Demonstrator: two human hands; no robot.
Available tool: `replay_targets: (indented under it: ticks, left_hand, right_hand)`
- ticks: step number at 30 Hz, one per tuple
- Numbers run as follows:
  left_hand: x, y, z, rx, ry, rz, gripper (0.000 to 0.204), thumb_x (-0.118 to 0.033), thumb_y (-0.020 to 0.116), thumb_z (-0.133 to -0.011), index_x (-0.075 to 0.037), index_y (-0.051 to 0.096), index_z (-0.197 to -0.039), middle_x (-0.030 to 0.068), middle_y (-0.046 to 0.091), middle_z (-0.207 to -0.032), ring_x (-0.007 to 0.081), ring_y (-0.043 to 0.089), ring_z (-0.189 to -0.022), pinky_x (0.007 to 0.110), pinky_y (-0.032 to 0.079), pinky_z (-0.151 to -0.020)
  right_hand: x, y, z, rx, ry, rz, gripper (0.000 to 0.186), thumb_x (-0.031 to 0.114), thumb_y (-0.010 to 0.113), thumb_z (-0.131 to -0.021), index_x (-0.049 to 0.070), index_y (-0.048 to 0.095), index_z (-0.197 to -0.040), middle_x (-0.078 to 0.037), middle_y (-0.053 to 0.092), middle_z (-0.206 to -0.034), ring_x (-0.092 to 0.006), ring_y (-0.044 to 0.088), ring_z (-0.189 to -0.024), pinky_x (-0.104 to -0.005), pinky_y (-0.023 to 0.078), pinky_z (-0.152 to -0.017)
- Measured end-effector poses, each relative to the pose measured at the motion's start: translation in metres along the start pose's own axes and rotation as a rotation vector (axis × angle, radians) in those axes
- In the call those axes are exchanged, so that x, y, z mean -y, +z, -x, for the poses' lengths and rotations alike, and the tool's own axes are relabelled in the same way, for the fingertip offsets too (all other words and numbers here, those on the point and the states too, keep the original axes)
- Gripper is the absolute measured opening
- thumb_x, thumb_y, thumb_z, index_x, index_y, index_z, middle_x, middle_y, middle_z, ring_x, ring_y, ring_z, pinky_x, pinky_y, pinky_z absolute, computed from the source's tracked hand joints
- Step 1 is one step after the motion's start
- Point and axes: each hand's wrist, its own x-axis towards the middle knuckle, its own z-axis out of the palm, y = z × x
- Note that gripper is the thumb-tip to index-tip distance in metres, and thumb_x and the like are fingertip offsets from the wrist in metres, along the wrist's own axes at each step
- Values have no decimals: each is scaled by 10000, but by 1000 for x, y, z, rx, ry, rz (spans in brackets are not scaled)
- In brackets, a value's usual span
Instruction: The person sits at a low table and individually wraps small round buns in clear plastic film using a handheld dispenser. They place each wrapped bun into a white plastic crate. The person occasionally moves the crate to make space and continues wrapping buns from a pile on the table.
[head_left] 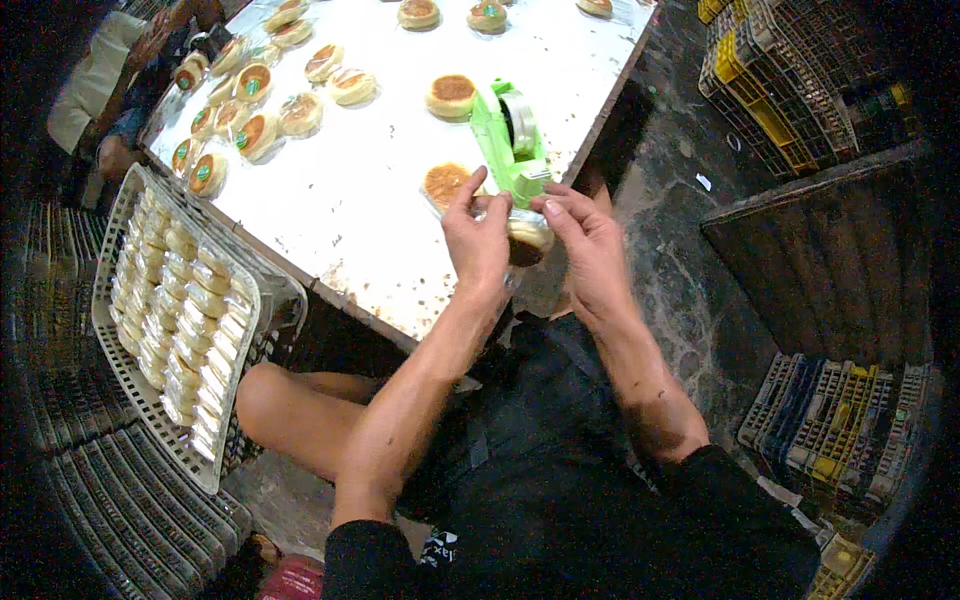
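Note:
Close to the table edge, my left hand (478, 240) pinches the clear plastic around a round, browned bun (528, 242). My right hand (588, 245) has thumb and fingers drawn together at the other side of the same wrapped bun. The bun hangs tilted between both hands, and part of its wrapper is hidden by my fingers. Just beyond my fingertips stands a bright green tape dispenser (492, 135) with a roll of clear tape (519, 125). One bun (447, 184) lies beside my left fingers, and another bun (451, 96) rests left of the dispenser.
Several wrapped buns with green labels (257, 134) spread over the white table (330, 215). At left, a plastic crate (228, 400) holds rows of wrapped buns. Stacked crates (775, 90) and a wooden panel (830, 245) stand at right. Another person (120, 100) sits at far left.

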Motion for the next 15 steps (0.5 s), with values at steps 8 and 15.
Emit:
replay_targets:
  ticks: [8, 15]
  left_hand:
    - [29, 47, 36, -105, -68, 199, 391, -49, 576, -873, 57, 514, -1244, 77, 612, -869, 113, 554, -785, 249, 445, -708]
    - [62, 62, 47, -166, -199, 135, 332, -36, 562, -852, 34, 540, -1175, 97, 628, -843, 127, 567, -730, 268, 456, -639]
  right_hand:
    - [-23, -44, -1, 9, -151, 489, 245, 191, 656, -857, 3, 669, -1014, -138, 632, -977, -231, 603, -924, -331, 490, -784]
    - [-59, -65, -82, 302, 149, 458, 395, 361, 593, -923, -26, 652, -968, -84, 654, -815, -118, 596, -713, -276, 481, -647]
